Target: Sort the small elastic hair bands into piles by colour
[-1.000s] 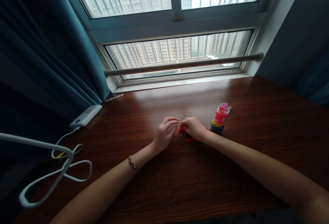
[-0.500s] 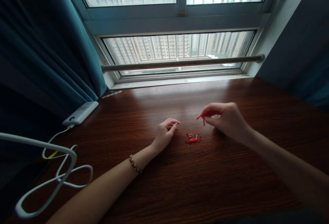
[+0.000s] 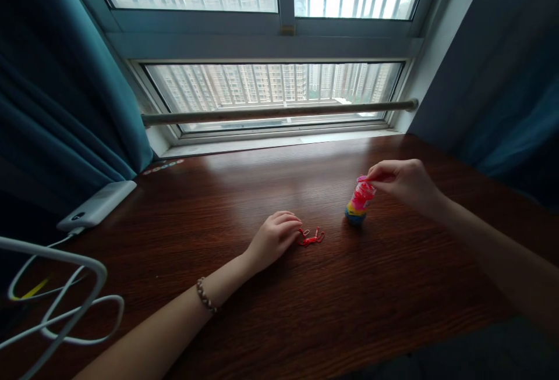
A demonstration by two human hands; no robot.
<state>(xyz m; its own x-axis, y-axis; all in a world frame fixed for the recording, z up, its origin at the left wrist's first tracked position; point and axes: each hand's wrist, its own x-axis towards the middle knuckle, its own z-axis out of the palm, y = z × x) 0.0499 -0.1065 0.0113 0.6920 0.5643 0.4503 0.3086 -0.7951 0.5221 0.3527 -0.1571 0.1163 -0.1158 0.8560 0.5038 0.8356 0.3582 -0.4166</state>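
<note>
A small clear jar (image 3: 356, 208) stands upright on the brown wooden table, with blue, yellow and pink-red layers showing through its wall. Above its mouth my right hand (image 3: 404, 182) pinches a small pinkish-red band (image 3: 362, 179) between thumb and fingertips; its exact shape is blurred. To the left of the jar lies a little heap of thin red bands (image 3: 311, 238), some bent into loops. My left hand (image 3: 275, 235) rests palm down on the table with fingers loosely bent. Its fingertips are at the left edge of the heap, and whether they touch it is hidden.
A white power bank (image 3: 98, 204) with a looped white cable (image 3: 87, 339) lies on the left, beside the blue curtain (image 3: 65, 77). Small round stickers (image 3: 163, 166) are near the far left edge. A rail (image 3: 279, 113) crosses the window behind the table.
My right hand has moved to the jar's mouth, and the jar it was hiding is visible now. My left hand has come up against the red heap. The view has swung to the right.
</note>
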